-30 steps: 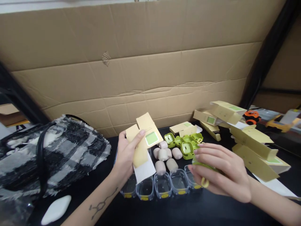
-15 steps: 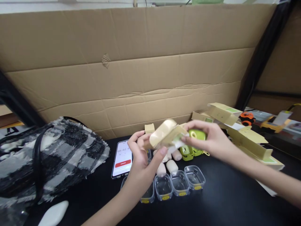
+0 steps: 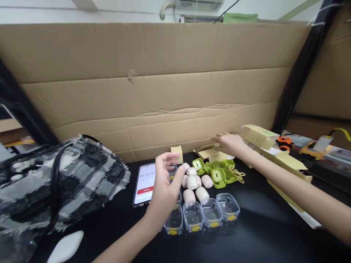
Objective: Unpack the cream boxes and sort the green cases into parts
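Note:
My left hand (image 3: 164, 184) is raised over the near side of the phone, its fingers curved and apart, holding nothing. Behind it a small cream carton (image 3: 177, 154) stands on the black table. At the back, my right hand (image 3: 230, 143) has its fingers on an unfolded pale-yellow carton (image 3: 212, 154); its thumb is mostly hidden. In front of that carton lie several lime-green case covers (image 3: 218, 176) with yellow-green cord loops (image 3: 238, 174). Several cream and pale-pink rounded cases (image 3: 202, 194), like earbud cases, are grouped between the covers and the clear plastic boxes (image 3: 193, 215).
A phone (image 3: 145, 184) with a running timer lies left of centre. Farther left are a black-and-grey checked bag (image 3: 90, 175) and a white rounded object (image 3: 65, 246). Opened cartons (image 3: 287, 160) pile up on the right, by an orange-and-black item (image 3: 285, 142). A cardboard wall (image 3: 170, 91) closes the back.
The pale-yellow carton has left my left hand and gone with my right hand to the back of the table. My left hand has opened. The view has tilted upward slightly.

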{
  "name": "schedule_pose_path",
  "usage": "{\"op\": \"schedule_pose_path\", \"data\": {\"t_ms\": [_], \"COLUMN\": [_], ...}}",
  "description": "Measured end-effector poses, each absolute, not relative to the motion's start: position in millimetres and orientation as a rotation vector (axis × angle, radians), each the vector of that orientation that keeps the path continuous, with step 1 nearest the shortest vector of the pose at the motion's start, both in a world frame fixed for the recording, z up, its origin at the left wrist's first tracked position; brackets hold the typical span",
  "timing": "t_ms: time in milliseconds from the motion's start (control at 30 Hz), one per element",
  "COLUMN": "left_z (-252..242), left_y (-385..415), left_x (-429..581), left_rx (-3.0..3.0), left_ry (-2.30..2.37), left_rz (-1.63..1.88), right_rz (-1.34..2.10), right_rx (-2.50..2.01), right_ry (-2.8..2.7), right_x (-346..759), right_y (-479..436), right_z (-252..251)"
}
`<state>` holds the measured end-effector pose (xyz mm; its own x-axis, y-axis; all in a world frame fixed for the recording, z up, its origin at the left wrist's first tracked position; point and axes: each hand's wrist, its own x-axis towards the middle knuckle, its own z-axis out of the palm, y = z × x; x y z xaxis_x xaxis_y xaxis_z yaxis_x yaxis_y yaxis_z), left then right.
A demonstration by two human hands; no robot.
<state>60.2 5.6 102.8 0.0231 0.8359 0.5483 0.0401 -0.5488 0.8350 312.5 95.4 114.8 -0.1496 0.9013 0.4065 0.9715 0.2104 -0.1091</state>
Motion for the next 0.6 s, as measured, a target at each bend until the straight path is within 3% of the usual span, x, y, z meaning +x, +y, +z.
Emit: {"op": "schedule_pose_path", "data": {"t_ms": [167, 300, 433, 500, 600], "left_z": [98.4, 98.2, 100.0, 98.4, 91.5], "left_y": [2.6, -2.9, -7.8, -9.3, -10.9], "left_x": [62.3, 59.4, 56.2, 59.0, 67.1], "left_rx": [1.723, 1.958, 2.234, 2.139, 1.866], "left_ry": [0.908, 0.902, 0.873, 0.862, 0.790], "left_rz": [1.435, 1.086, 0.886, 0.853, 0.772], "right_rz": [0.026, 0.344, 0.894, 1.144, 1.240], "right_rx": [-1.519, -1.312, -1.031, -0.872, -0.807], "right_ry": [-2.044, -2.009, -1.794, -1.646, -1.531], "right_x": [309.8, 294.8, 274.4, 265.5, 256.3], "right_y": [63.0, 25.1, -3.5, -12.6, -21.4], "right_z": [119.7, 105.1, 79.0, 70.0, 64.9]}}
